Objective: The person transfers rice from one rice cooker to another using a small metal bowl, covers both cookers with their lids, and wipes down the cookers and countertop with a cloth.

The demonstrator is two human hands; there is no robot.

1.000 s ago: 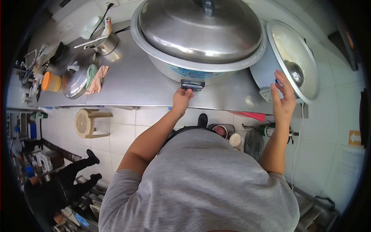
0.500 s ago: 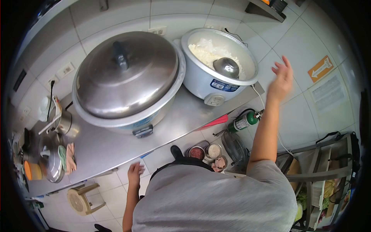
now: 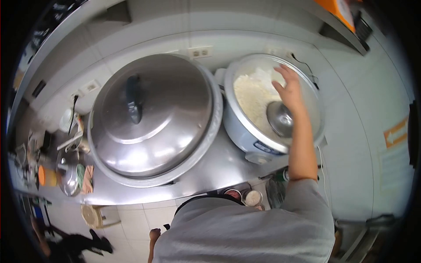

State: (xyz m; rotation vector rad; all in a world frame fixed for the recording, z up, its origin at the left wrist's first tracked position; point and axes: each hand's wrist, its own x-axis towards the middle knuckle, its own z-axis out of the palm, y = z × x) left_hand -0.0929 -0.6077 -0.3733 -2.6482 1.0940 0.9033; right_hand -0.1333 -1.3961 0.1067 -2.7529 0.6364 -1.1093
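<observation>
My right hand reaches over the open rice cooker, its fingers spread and nothing in them. Inside the cooker lies white rice, with a clear plastic-like sheet at the back. A rounded metal bowl or scoop rests on the rice, just below my hand and partly covered by my forearm. My left hand hangs low beside my body, away from the counter; its fingers are not clear enough to read.
A large pot with a domed metal lid stands left of the cooker on the steel counter. Farther left are a smaller lidded pot and cloths. A stool and another person's dark shoe are at lower left.
My right hand has moved left from beside the cooker to above its rice. The view has shifted, and my left hand sits lower in it. Another person has appeared at lower left.
</observation>
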